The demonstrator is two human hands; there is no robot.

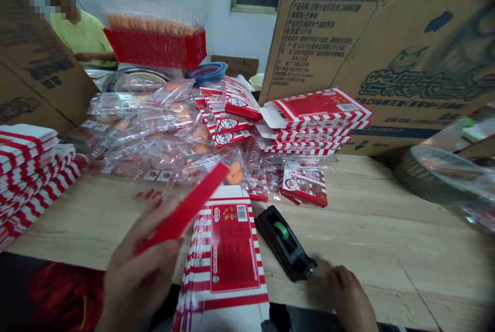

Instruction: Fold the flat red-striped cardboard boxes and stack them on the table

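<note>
My left hand [141, 265] is closed on a red flat carton piece [189, 205], held edge-on above the table. Beneath it lies a stack of flat red-and-white striped cartons [232, 254] at the table's near edge. My right hand [348, 298] rests at the near end of a black tape dispenser [284, 242] with a green roll; its fingers are blurred.
A pile of clear snack bags [154, 131] covers the table's middle. More striped cartons are stacked at the left [31, 167] and centre-right [313, 120]. Big cardboard boxes [386, 38] stand behind. A red crate [158, 46] and another person [77, 28] are at the back left.
</note>
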